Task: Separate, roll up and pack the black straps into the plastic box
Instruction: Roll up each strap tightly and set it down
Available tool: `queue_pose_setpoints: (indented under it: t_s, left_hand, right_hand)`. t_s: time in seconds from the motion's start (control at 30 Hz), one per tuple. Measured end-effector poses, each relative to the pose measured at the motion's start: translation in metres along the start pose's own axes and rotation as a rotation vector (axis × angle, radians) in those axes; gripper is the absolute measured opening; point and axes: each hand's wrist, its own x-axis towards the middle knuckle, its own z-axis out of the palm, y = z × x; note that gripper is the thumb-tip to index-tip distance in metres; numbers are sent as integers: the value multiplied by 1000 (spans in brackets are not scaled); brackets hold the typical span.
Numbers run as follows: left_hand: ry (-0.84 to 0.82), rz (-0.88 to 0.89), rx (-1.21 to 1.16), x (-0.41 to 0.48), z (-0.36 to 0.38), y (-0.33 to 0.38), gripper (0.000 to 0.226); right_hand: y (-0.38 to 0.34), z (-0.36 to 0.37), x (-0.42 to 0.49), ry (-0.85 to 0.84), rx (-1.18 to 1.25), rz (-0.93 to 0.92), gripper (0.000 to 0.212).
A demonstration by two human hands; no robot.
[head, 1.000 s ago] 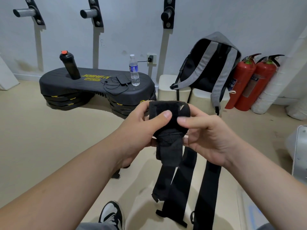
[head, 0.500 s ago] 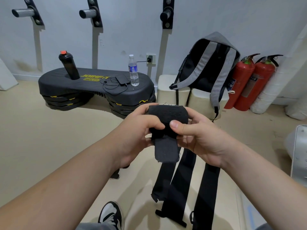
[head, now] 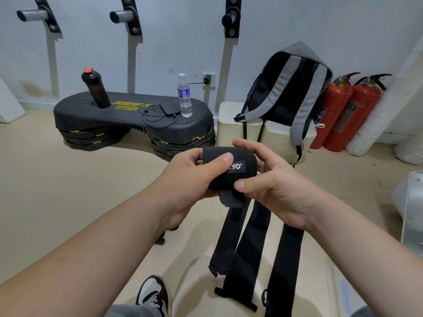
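Note:
A black strap roll [head: 246,169] with a small white-lettered label sits between both hands at the centre of the view. My left hand [head: 192,177] grips its left end, thumb laid across the front. My right hand [head: 272,181] holds the right end, fingers curled over the top and thumb under the roll. A short loose tail [head: 231,199] hangs below the roll. Three more black straps [head: 249,248] lie flat and side by side on the pale surface below my hands. The plastic box is not in view.
A black exercise step [head: 128,120] with a black bottle, a water bottle [head: 185,97] and a cabled device stands behind. A grey backpack [head: 290,92] leans on cream blocks. Two red fire extinguishers [head: 343,113] stand at right. My shoe [head: 153,294] is below.
The hanging tail of the strap has been wound up: it was long a second ago and now only a short end shows. The roll turned, bringing its label to the front.

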Motion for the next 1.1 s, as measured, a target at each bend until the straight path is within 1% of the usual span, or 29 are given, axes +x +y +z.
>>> queue_pose_setpoints:
  t_s: [0.07, 0.1, 0.13, 0.17, 0.27, 0.3, 0.37, 0.43, 0.47, 0.5, 0.53, 0.63, 0.67, 0.73, 0.8, 0.87, 0.93, 1.0, 1.1]
  left_hand:
    - [33, 37, -12, 0, 0, 0, 27]
    - [35, 49, -22, 0, 0, 0, 26]
    - [26, 54, -33, -1, 1, 0, 26]
    - [13, 60, -38, -1, 1, 0, 27]
    - [-18, 113, 10, -2, -1, 0, 40]
    - [-29, 147, 61, -2, -2, 0, 45]
    - [-58, 253, 252, -1, -6, -2, 51]
    - [-90, 365, 451, 0, -5, -4, 52]
    - [-91, 412, 513, 0, -4, -6, 53]
    - [-83, 461, 564, 0, -3, -8, 54]
    - [-77, 513, 612, 2, -2, -9, 55]
    - [-63, 633, 750, 6, -4, -14, 55]
    - [-55, 633, 767, 6, -4, -15, 56]
    - [-48, 561, 730, 5, -3, -15, 59]
    - [-55, 431, 612, 3, 0, -13, 63]
    - [-62, 333, 581, 3, -1, -14, 71]
    - [-73, 336, 722, 6, -2, -19, 79]
    - [-83, 377, 864, 6, 1, -22, 75]
    - [-81, 378, 850, 6, 13, -22, 68]
  right_hand:
    - [-4, 2, 0, -68, 30, 72, 54]
    - [-5, 3, 0, -74, 30, 109, 45]
    - [-5, 4, -1, -59, 26, 140, 43]
    - [-6, 4, -1, -31, 15, 165, 46]
    - [-7, 6, -4, -16, -4, 180, 53]
    - [-8, 6, -5, -21, 10, 178, 55]
    - [-11, 7, -6, -21, 74, 169, 54]
    - [-11, 7, -5, -35, 153, 162, 38]
    - [-11, 7, -4, -36, 183, 163, 29]
    - [-10, 5, -3, -28, 208, 167, 23]
    - [-8, 3, -1, -20, 233, 166, 21]
    - [-6, -1, 4, 12, 249, 144, 41]
    - [-5, -3, 5, 22, 234, 137, 45]
    - [-4, -3, 5, 59, 175, 115, 42]
    - [-1, -2, 4, 104, 16, 49, 42]
    - [-1, -1, 2, 158, -216, -42, 58]
    - [-2, -1, -1, 173, -394, -107, 80]
    - [-2, -2, -1, 159, -519, -121, 96]
    - [-3, -4, -3, 189, -532, -140, 99]
